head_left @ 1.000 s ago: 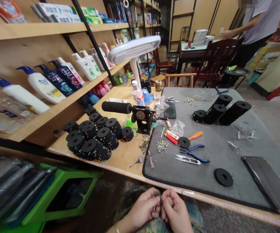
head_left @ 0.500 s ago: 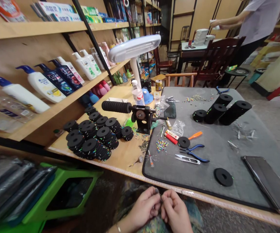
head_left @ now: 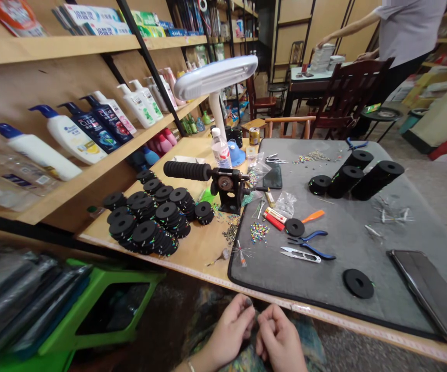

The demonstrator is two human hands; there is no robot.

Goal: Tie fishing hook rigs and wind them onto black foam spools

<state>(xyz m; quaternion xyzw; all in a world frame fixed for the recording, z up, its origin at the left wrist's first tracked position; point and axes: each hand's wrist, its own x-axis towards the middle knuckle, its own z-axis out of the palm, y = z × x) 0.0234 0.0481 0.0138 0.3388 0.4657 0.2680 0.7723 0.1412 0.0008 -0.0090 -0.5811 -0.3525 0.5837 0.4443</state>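
Both hands are close together over the lap, just in front of the table edge. My left hand [head_left: 234,326] is closed, thumb and index finger pinched; whatever sits in the pinch is too small to make out. Beside it, my right hand [head_left: 276,333] is curled with fingertips pressed together, and its contents are hidden too. On the grey mat [head_left: 285,287] beyond lie thread snips [head_left: 300,254], blue-handled pliers [head_left: 312,245] and a black foam ring [head_left: 358,283] with small green bits at its rim. A fan of fine wires or lines [head_left: 242,253] rests near the mat's corner.
Stacked black foam spools [head_left: 144,232] and a black hand-cranked winder [head_left: 228,188] stand on the left. A phone [head_left: 428,289] lies at right. Small coloured beads [head_left: 259,232], a red lighter [head_left: 273,221] and a white lamp [head_left: 218,77] are ahead. A person [head_left: 411,31] stands behind a chair.
My hands have drawn slightly apart at the fingertips, both staying over the lap. In the background the person's arm has reached onto the white stack. The objects on the table have stayed put.
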